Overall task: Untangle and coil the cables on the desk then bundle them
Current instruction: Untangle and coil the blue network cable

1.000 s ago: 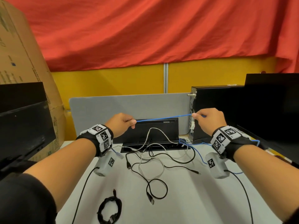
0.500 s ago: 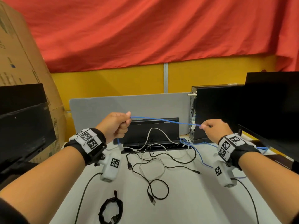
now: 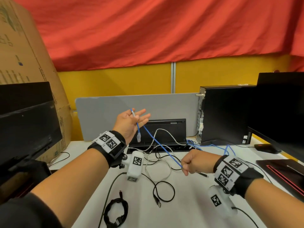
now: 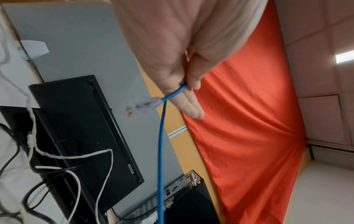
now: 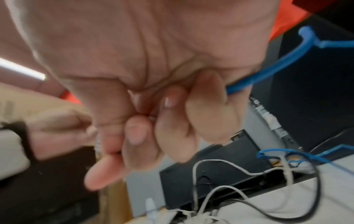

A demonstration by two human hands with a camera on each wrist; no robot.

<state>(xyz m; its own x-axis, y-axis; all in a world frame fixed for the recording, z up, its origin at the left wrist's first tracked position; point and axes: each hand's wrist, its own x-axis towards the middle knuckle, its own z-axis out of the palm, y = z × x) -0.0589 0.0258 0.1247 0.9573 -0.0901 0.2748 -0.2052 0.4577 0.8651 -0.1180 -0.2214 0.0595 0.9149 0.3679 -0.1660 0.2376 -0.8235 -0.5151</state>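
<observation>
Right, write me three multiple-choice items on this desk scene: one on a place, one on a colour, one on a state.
1. Where does the coiled black cable lie?
A. on the desk, near edge
B. on the computer tower
C. in the right hand

2. What colour is the cable strung between both hands?
A. white
B. blue
C. black

3. How is the left hand holding it?
A. closed fist
B. not touching it
C. thumb pinch, fingers spread

Key: 1 A, it lies low on the desk; 2 B, plainly blue; 3 C, the plug dangles below the pinch, while the right hand grips lower.

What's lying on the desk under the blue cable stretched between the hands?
Under the blue cable lies a tangle of white cables and black cables on the desk. The right hand hides the part it grips; the left hand holds the plug end.
</observation>
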